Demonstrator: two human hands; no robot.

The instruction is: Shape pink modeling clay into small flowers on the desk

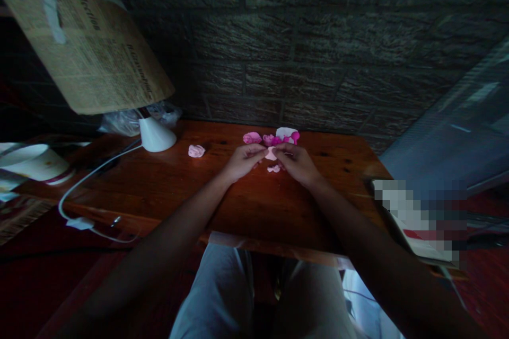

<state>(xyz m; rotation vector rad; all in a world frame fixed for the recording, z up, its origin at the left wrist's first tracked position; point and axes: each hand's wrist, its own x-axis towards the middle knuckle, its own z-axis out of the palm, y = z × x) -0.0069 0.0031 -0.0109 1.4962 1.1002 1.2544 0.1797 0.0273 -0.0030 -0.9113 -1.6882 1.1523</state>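
Note:
Between my two hands is a small, flattened, pale pink piece of what looks like modelling clay [271, 153]. The fingers of my left hand [244, 161] pinch its left edge, while my right hand [297, 161] grips it from the other side. Just below them on the wooden table lies a small crumpled pink scrap [274, 168]. Behind the hands sit a pink rose-like lump [252, 138], brighter magenta pieces [295, 136] and a whitish flat piece [285, 131]. Farther left rests a separate light pink lump [196, 151].
A lamp with a white base [157, 135] and a newspaper-covered shade [103, 53] stands at the left, its white cord [95, 167] hanging over the table edge. Beyond it is a paper cup [35, 163]. A partly blurred book-like object [417, 222] lies right. A dark brick wall [270, 47] rises behind.

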